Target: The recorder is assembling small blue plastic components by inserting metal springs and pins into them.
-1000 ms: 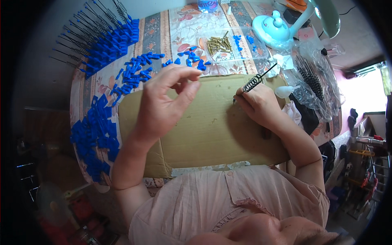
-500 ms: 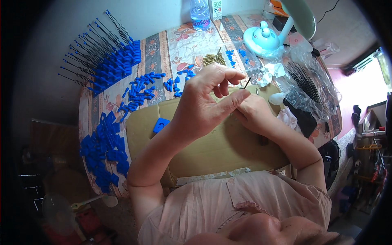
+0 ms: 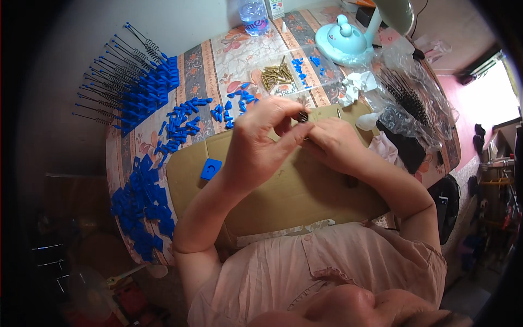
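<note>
Above the cardboard sheet [image 3: 283,201], my left hand [image 3: 256,139] pinches a short dark coil [image 3: 303,116], probably a spring on a wire, between thumb and index finger. My right hand [image 3: 336,140] meets it at the fingertips. Its fingers are curled together, and what they grip is hidden. On the cardboard, left of my left forearm, lies a square blue plate [image 3: 211,169] with a curved mark. Just beyond my hands stands a clear tray [image 3: 253,73] with brass-coloured pins [image 3: 277,76] and small blue bits [image 3: 298,68].
Blue bases with upright springy wires [image 3: 147,92] crowd the far left. Nearer are blue drop-shaped pieces [image 3: 185,120] and piled blue plates [image 3: 141,201]. A lamp [image 3: 340,41] and water bottle [image 3: 254,22] stand behind. Black coiled wires [image 3: 406,95], plastic wrap and crumpled tissue [image 3: 357,87] lie right.
My left thumb and index finger have closed from apart onto the dark coil. Both hands have shifted slightly left in view, and the thin rod seen upright between them no longer shows.
</note>
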`<state>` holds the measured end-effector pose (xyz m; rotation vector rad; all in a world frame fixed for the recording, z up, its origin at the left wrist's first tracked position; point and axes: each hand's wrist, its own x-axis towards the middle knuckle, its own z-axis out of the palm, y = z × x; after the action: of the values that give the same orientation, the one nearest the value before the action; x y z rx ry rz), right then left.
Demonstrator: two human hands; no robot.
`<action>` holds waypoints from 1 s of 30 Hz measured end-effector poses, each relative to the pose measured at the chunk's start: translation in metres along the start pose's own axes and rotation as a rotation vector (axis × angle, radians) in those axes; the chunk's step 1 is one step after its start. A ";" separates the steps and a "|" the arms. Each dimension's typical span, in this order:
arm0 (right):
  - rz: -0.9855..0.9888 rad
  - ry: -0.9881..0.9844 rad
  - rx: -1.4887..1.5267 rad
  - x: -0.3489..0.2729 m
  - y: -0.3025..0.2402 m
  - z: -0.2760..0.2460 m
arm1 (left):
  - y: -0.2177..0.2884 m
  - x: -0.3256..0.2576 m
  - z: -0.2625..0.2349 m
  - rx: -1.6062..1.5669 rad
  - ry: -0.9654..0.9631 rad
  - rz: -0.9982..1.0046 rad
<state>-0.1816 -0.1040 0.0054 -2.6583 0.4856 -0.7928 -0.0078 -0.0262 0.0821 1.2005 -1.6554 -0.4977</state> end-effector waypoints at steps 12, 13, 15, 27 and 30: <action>0.030 0.192 0.034 0.005 0.003 -0.027 | -0.047 -0.023 -0.025 -0.359 0.250 -0.310; 0.027 0.188 0.021 0.006 0.003 -0.027 | -0.048 -0.025 -0.028 -0.355 0.249 -0.314; 0.031 0.179 0.005 0.005 0.003 -0.027 | -0.053 -0.030 -0.029 -0.394 0.257 -0.321; 0.035 0.138 -0.026 0.006 0.003 -0.028 | -0.034 -0.035 -0.027 -0.139 0.163 -0.199; 0.038 0.123 -0.038 0.006 0.004 -0.030 | -0.033 -0.038 -0.030 -0.071 0.095 -0.144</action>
<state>-0.1951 -0.1162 0.0297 -2.6372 0.5864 -0.9479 0.0349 -0.0005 0.0517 1.2772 -1.4660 -0.5757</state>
